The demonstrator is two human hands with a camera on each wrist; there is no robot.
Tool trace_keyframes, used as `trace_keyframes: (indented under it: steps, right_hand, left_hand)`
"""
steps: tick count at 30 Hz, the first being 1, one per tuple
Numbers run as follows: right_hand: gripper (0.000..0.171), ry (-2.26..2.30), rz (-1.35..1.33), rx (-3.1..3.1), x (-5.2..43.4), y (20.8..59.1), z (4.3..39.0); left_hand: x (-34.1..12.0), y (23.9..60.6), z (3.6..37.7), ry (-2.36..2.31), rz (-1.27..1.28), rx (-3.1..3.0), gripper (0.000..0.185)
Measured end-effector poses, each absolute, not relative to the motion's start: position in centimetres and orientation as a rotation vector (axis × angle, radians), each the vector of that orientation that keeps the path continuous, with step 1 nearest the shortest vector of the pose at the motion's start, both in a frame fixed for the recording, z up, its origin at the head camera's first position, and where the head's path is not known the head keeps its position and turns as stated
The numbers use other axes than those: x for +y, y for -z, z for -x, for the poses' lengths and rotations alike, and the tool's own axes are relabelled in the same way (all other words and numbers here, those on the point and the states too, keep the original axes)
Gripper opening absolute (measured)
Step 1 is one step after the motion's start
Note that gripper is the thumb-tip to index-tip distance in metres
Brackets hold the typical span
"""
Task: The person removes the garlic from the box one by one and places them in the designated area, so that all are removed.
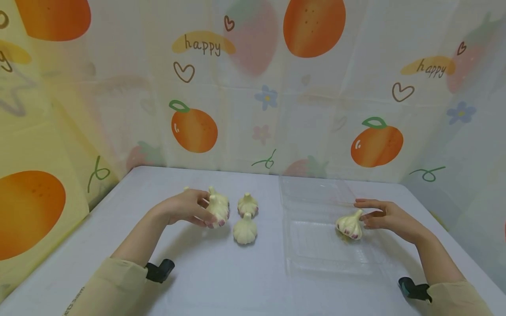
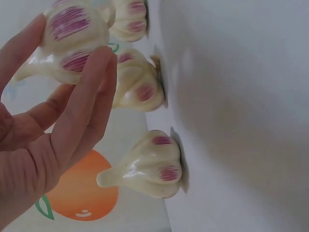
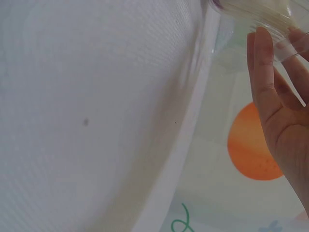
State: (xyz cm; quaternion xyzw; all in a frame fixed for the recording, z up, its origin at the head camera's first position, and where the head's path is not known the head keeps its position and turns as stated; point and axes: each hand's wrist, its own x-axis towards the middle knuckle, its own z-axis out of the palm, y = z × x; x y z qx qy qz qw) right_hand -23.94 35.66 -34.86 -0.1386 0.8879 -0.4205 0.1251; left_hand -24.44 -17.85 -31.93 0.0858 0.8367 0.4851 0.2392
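Note:
My left hand (image 1: 203,213) grips a cream garlic bulb with purple streaks (image 1: 218,210) just above the white table (image 1: 221,281). The left wrist view shows its fingers (image 2: 84,111) curled round that bulb (image 2: 72,36). Two loose bulbs lie to its right, one farther (image 1: 247,204) and one nearer (image 1: 245,231). In the left wrist view these are the middle bulb (image 2: 137,87) and the lower bulb (image 2: 149,166). My right hand (image 1: 367,216) lies with straight fingers beside another bulb (image 1: 349,226), which sits in a clear plastic tray (image 1: 316,259).
A third loose bulb (image 2: 130,17) shows at the top of the left wrist view. Fruit-printed sheets (image 1: 253,87) wall in the table at the back and on both sides. The clear tray's rim (image 3: 193,140) crosses the right wrist view.

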Motion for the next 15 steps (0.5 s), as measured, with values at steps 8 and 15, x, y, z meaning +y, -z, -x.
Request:
trace_keyframes:
  steps: [8,15]
  right_hand:
    - [0.053,1.221,0.395,2.595,35.61,34.93,23.96]
    - [0.053,1.235,0.403,2.593,35.67,34.95,23.89]
  left_hand:
    - [-18.03,32.32,24.36,-1.237,-0.217,2.286,0.08]
    - [-17.77,32.95,24.27,-1.172,-0.204,2.297,0.085]
